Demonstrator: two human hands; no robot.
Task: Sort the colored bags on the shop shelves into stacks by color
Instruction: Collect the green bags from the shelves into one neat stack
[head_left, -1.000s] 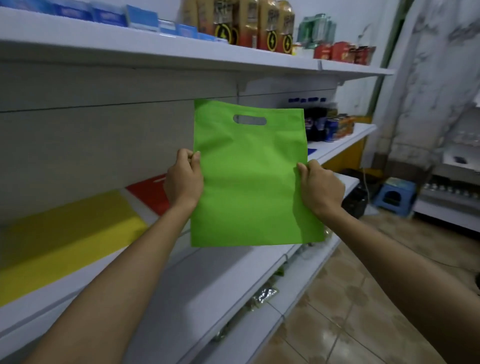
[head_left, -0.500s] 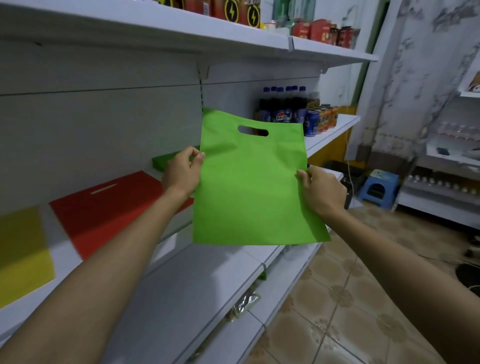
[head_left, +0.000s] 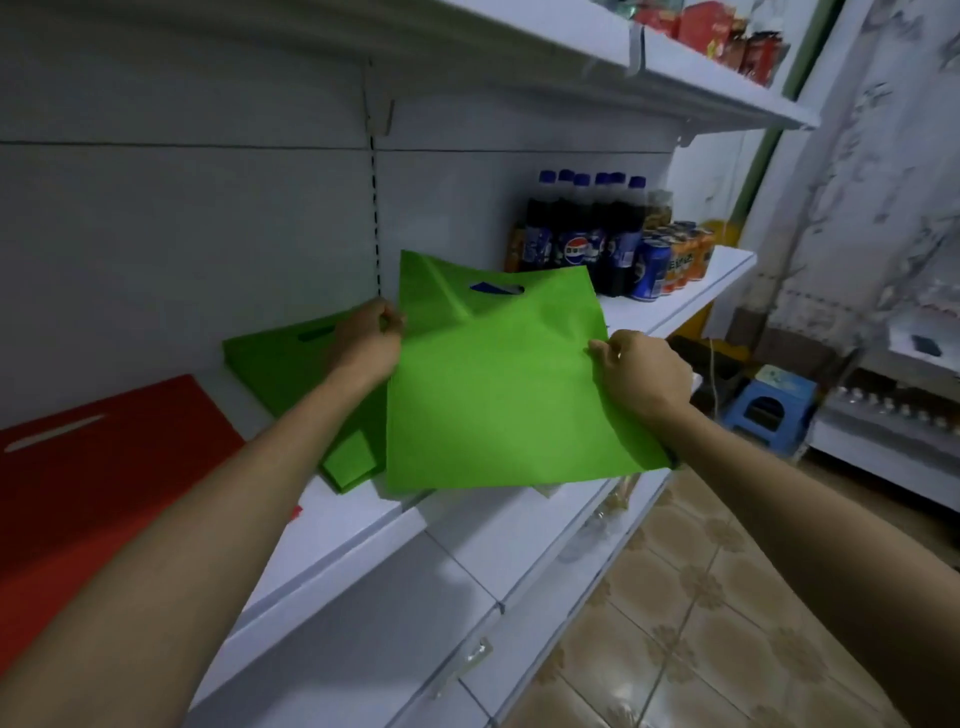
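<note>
White middle shelf (head_left: 363, 525), running left to right, back panel behind.

Red bag (head_left: 104, 493) lies flat at the left end of the shelf, handle slot toward the back panel.

Green bag (head_left: 498, 395) is held over the shelf, tilted, handle cut-out at the far end, near edge past the shelf front. It overlaps the right side of the green stack (head_left: 280, 364), which lies flat on the shelf just right of the red bag. Whether bag and stack touch cannot be told.

Dark soda bottles (head_left: 582, 239) stand further right on the shelf, cans (head_left: 675, 260) beside them.

Left hand (head_left: 366, 343): fingers (head_left: 389, 317) curled, pinching the bag's left edge.

Right hand (head_left: 644, 374): fingers (head_left: 602, 351) pressed together, pinching the right edge.

Blue stool (head_left: 769, 405) on the floor, right.
</note>
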